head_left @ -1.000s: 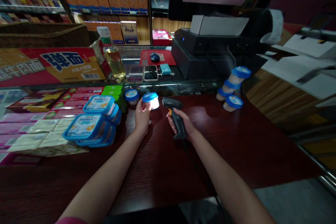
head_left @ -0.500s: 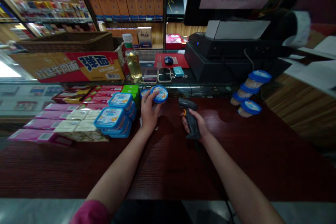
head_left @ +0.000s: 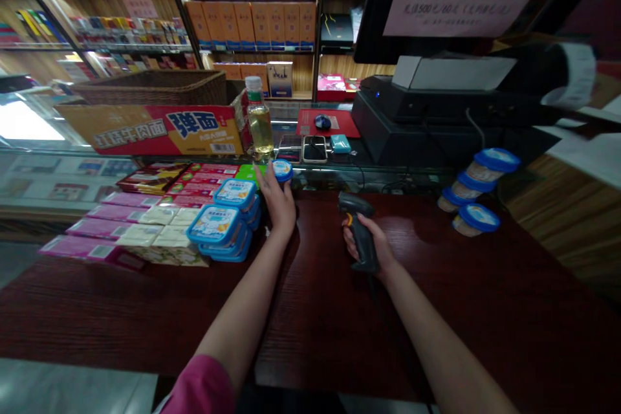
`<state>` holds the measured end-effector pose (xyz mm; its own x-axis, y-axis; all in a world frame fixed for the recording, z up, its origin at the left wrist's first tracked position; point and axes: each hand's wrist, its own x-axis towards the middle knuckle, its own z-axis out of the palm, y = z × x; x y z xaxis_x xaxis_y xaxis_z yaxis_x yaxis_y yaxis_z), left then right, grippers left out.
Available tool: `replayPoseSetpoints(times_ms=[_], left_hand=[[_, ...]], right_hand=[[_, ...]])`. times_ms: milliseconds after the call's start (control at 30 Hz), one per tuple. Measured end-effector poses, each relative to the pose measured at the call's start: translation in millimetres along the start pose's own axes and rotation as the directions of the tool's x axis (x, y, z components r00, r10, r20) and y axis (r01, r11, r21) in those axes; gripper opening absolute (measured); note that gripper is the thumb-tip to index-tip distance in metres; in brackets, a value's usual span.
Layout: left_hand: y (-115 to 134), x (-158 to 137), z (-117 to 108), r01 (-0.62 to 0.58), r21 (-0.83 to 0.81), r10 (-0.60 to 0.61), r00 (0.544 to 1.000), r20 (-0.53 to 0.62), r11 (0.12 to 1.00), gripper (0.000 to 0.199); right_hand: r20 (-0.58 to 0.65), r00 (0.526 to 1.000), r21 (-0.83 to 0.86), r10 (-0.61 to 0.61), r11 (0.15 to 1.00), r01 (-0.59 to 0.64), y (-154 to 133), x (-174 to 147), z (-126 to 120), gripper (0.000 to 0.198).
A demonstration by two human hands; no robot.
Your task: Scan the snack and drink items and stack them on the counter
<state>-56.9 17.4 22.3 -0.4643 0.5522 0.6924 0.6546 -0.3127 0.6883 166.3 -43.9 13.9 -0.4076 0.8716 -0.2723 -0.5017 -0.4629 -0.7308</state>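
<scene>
My left hand [head_left: 279,205] reaches over the dark wooden counter [head_left: 310,310] with its fingers spread. Just beyond it is a round tub with a blue lid [head_left: 282,170], upright, its lower part partly hidden by my thumb; whether the hand touches it I cannot tell. My right hand [head_left: 376,242] is wrapped round the handle of a black barcode scanner [head_left: 361,233], whose head points left. Left of my left hand, rectangular blue-lidded tubs [head_left: 216,226] are stacked beside green boxes [head_left: 250,173].
More round blue-lidded tubs [head_left: 475,218] are stacked on the right. Purple boxes [head_left: 97,228] and cream packs [head_left: 167,239] lie left. A noodle carton [head_left: 165,129], a bottle [head_left: 261,126], a phone [head_left: 315,149] and a black cash drawer [head_left: 407,136] line the back.
My left hand has opened from the tilted round tub it gripped; a round tub now stands level beyond it. My right hand still holds the scanner. The view has shifted slightly.
</scene>
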Motion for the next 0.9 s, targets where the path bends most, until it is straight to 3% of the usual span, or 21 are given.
replayPoseSetpoints(times_ms=[133,267,533,900], left_hand=[[-5.3,1.3,0.0,-0.082,0.068,0.081,0.997,0.016,0.994,0.06],[-11.8,6.6,3.8,-0.081,0.104,0.079,0.997,0.016,0.991,0.057],[-11.4,2.4,-0.4,-0.141,0.093,0.132,0.986,0.1,0.986,0.062],[-18.5,-9.3,-3.9,-0.193,0.079,0.183,0.976,0.116,0.978,0.061]], right_hand=[[-0.015,1.0,0.015,0.016,1.0,-0.016,-0.7,-0.9,1.7,0.033],[-0.022,1.0,0.024,0.0,1.0,0.0,-0.4,-0.6,1.8,0.033],[-0.008,1.0,0.011,-0.012,1.0,0.012,-0.5,-0.6,0.9,0.034],[0.0,1.0,0.021,-0.009,1.0,0.009,-0.9,-2.5,1.8,0.032]])
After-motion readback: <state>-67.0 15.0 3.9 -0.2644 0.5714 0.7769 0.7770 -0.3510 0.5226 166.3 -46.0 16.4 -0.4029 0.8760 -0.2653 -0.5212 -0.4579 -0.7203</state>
